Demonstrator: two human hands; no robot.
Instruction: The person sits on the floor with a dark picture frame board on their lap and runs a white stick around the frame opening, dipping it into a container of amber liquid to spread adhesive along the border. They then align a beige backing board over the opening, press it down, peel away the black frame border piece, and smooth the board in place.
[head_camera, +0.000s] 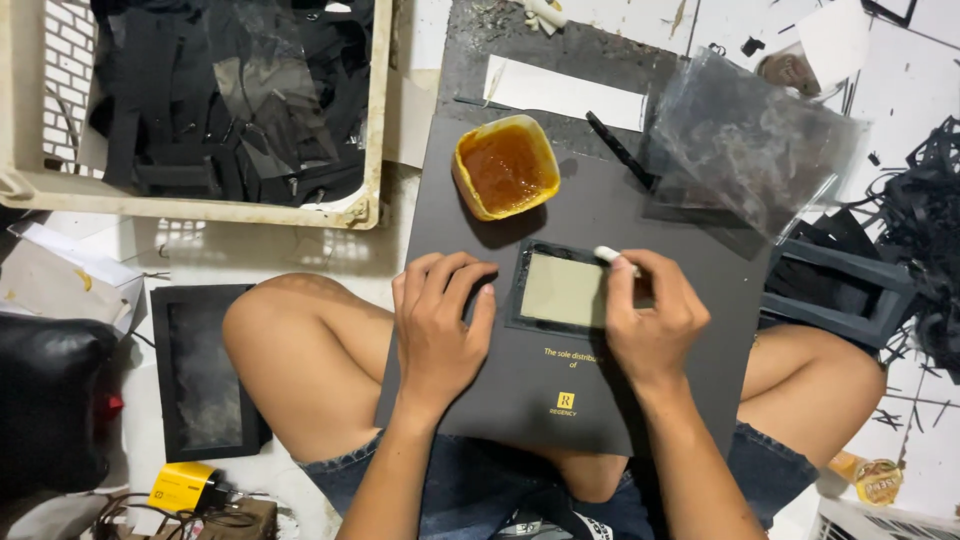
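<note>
we see the left hand (438, 318) pressed flat, fingers spread, grasping nothing, on a dark board (520, 390) lying across the person's lap. the right hand (650, 315) pinches a small white stick (607, 254), its tip at the 1 o'clock corner of a tan rectangle in a black frame (563, 290) on the board. a yellow tub of amber glue (506, 166) sits at the frame's 11 o'clock. at 10 o'clock, a crate of black scraps (200, 100).
</note>
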